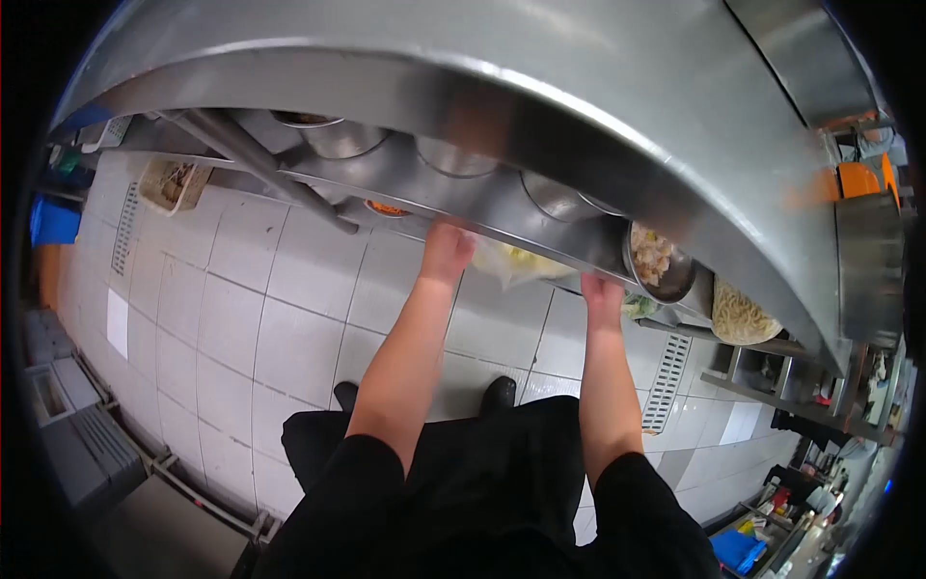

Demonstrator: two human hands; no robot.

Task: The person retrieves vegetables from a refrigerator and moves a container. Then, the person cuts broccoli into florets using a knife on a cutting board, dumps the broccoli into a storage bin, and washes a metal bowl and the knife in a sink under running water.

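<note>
A big floor with pale square tiles spreads out below. Over it curves a long, shiny metal worktop, and under that is a metal shelf. A person in black clothes leans in with both arms reaching toward the shelf. Round metal pots sit in a row on the shelf. Off to the left, well apart from the arms, a pale basket has some brown stuff inside. At the right end are a pile of pale noodles and a metal bowl of pale, lumpy food. A see-through bag with something yellow in it is just below the shelf's front edge, between the two hands. The left hand is right beside the bag, and the right hand is at the shelf's edge near the bowl. The fingers are mostly hidden, so I cannot tell if they are wide, narrow or holding the bag. Smallest is a bit of orange food, left of the left hand.
</note>
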